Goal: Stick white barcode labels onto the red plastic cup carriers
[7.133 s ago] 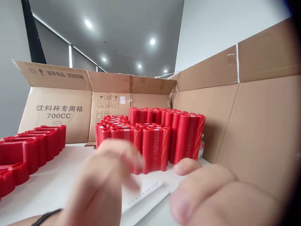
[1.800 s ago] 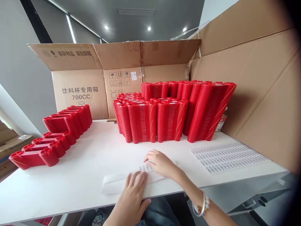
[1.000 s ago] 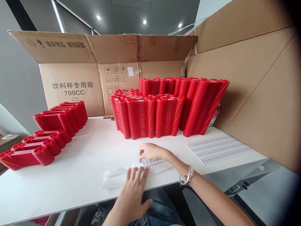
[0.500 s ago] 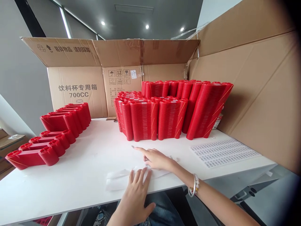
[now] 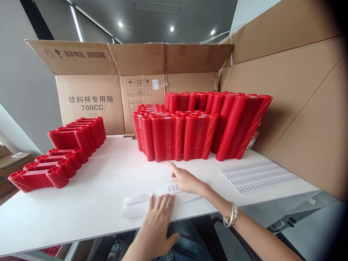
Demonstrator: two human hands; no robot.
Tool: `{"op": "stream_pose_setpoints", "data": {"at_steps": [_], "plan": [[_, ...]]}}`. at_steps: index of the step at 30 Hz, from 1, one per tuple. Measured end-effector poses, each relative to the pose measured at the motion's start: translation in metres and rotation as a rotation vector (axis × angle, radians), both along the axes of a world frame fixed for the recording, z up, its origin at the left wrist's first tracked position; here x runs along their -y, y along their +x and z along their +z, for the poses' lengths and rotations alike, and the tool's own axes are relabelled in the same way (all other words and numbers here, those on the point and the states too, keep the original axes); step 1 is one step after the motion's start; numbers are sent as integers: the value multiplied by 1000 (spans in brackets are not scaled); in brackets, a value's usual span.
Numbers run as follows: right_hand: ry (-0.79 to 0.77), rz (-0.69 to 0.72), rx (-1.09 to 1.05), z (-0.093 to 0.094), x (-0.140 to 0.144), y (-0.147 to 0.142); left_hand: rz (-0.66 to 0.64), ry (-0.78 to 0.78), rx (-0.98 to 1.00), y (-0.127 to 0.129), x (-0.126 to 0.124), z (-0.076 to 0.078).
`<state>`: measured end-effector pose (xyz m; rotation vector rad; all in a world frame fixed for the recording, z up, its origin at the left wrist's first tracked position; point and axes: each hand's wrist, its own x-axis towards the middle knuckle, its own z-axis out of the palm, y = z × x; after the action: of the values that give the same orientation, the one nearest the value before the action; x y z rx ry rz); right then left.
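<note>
White bench (image 5: 89, 195): left hand (image 5: 157, 226) flat, fingers spread, pinning label strip (image 5: 152, 201); right hand (image 5: 186, 180) open, forefinger pointing toward 11 o'clock. Strip may shift, creasing labels.

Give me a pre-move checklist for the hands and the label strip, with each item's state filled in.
1. Left hand flat on the label strip, pinning it: ok.
2. Right hand off the strip, forefinger stretched toward the red stacks: ok.
3. A label stuck on the right fingertip: cannot tell, too small.
4. Labels left on the strip beside the right hand: ok, a few printed ones show.
5. Spare label sheet lying flat on the table, apart from both hands: ok.
6. Tall stacks upright: not ok, the rightmost one leans.
</note>
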<state>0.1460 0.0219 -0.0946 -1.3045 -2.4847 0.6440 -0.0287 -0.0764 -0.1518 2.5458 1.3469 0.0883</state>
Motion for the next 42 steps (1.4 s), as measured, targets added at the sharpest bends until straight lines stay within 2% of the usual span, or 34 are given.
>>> {"op": "stream_pose_setpoints", "data": {"at_steps": [4,14,17,21,25,30,38,42], "plan": [[-1,23,1,-4,-1,1,7,4,2,0,-1,-4],[-13,117,50,-10,-5,-21,-7,39,3,0,-1,-2],[-11,99,29,-5,-2,-14,-7,56,10,0,-1,-4],[42,-5,-37,0,0,2,-4,84,30,-1,-1,-5],[4,18,-110,-11,3,7,3,88,35,0,-1,-4],[-27,42,-93,-25,4,1,-9,75,54,1,-2,-2],[-83,20,-126,-11,9,-7,-16,53,46,-1,-2,5],[-57,-2,-333,-5,20,6,-17,87,53,1,-3,4]]}}
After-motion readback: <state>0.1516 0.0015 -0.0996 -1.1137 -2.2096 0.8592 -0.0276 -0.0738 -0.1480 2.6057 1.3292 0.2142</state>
